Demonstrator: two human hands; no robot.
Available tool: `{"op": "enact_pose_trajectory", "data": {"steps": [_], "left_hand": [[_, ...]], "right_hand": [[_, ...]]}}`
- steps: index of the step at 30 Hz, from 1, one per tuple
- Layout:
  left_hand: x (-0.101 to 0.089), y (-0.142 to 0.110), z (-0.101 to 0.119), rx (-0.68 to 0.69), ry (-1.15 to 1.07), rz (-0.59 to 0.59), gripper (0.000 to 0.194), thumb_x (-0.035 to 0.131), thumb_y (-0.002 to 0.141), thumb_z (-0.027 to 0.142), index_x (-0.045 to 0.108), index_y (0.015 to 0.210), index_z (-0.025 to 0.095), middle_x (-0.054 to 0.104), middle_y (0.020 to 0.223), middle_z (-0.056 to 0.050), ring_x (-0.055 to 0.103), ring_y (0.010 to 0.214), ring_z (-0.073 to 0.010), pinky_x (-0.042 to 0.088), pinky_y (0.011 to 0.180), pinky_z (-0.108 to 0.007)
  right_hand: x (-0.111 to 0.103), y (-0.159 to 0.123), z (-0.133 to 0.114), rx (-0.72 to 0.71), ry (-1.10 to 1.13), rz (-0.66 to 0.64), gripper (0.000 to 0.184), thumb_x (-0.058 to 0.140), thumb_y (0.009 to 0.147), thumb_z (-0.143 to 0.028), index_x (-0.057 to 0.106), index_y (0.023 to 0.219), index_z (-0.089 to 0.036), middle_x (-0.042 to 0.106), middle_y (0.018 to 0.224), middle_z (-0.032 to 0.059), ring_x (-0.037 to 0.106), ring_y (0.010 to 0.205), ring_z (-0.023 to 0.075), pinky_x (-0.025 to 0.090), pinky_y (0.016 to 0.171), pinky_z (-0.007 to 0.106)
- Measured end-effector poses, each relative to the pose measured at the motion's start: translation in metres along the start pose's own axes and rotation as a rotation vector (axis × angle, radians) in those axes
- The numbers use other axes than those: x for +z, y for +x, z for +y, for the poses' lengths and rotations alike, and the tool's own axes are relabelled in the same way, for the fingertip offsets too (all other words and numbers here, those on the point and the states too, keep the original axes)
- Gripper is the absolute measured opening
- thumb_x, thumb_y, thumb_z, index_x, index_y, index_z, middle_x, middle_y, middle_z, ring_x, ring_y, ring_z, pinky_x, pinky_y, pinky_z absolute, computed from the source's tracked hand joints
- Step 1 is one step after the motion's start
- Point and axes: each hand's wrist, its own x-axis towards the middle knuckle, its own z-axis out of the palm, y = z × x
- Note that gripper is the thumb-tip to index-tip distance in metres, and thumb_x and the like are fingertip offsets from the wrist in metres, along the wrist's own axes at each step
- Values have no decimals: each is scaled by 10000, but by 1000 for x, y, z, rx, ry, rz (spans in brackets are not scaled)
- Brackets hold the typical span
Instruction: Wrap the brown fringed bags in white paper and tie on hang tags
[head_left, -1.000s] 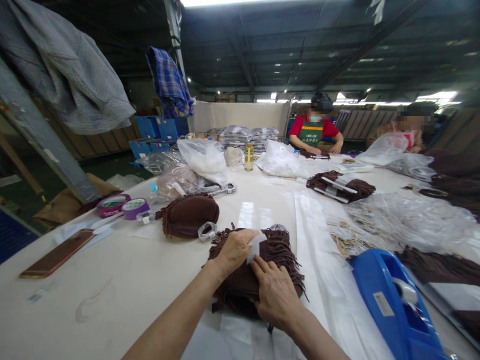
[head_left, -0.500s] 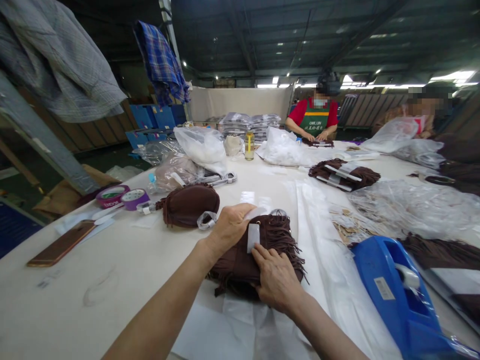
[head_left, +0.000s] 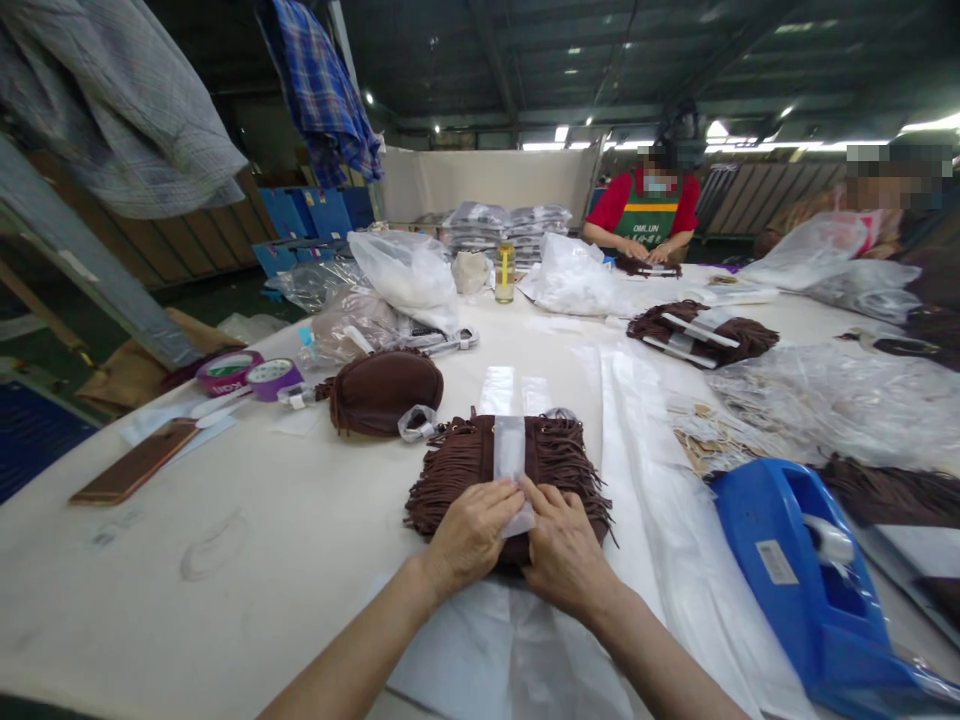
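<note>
A dark brown fringed bag [head_left: 456,466] lies flat on the table in front of me. A whitish translucent strip [head_left: 509,446] runs down its middle. My left hand [head_left: 469,530] is closed, its fingertips pinching the strip's near end. From the other side my right hand [head_left: 564,540] meets it, fingers bent and pressed on the strip and bag, thumb hidden. Beyond the bag, two short pale strips [head_left: 498,390] lie on the table. To the left rests a smooth brown rounded bag [head_left: 386,392] with a wrapped ring-shaped piece beside it.
A blue tape dispenser [head_left: 799,580] stands close on my right, beside white sheeting [head_left: 637,480]. At left are a phone [head_left: 135,462] and purple tape rolls [head_left: 274,378]. A tied fringed bundle [head_left: 701,333] and plastic bags lie farther off. A co-worker in a green apron [head_left: 649,220] works across the table.
My left hand has come down from the bag's far edge to its near side, bringing the strip along the middle. Both hands now meet there. The view has shifted slightly.
</note>
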Motion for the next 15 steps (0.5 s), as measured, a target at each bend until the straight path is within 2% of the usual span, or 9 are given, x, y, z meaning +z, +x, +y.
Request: {"op": "enact_pose_trajectory", "data": {"steps": [4,7,11,13,15], "left_hand": [[-6,-2,-5,41,33,-97,343,389,866,143,525,1180,119,561,1231,-126,499,1163,-206,419,972,-400],[-7,-4,-6,87,104,-103,326,392,890,191,527,1177,116,565,1222,-135,505,1156,-222,422,965,-412],[0,-12,-6,185,145,4,339,378,916,256,518,1201,136,571,1216,-126,506,1157,-215,427,965,-385],[5,-15,-11,228,167,75,350,379,915,246,500,1232,157,572,1219,-105,517,1143,-208,424,967,-366],[12,-15,-18,267,180,115,380,411,905,264,470,1268,169,573,1220,-99,530,1128,-216,417,972,-367]], "right_hand": [[1,-11,11,-54,109,-26,690,518,594,-87,444,1280,-109,418,1379,118,359,1222,251,296,994,430],[2,-26,16,-85,145,70,698,503,600,-54,434,1291,-123,429,1367,124,341,1263,252,293,1032,457],[1,-72,16,-30,106,355,538,462,708,-40,469,1238,-134,518,1265,157,435,1198,260,399,965,472],[0,-104,12,-25,112,413,472,464,734,-56,484,1199,-134,573,1175,158,505,1114,250,459,904,431],[0,-134,5,9,155,417,412,476,747,-76,501,1153,-145,616,1076,137,560,1008,224,497,841,373]]}}
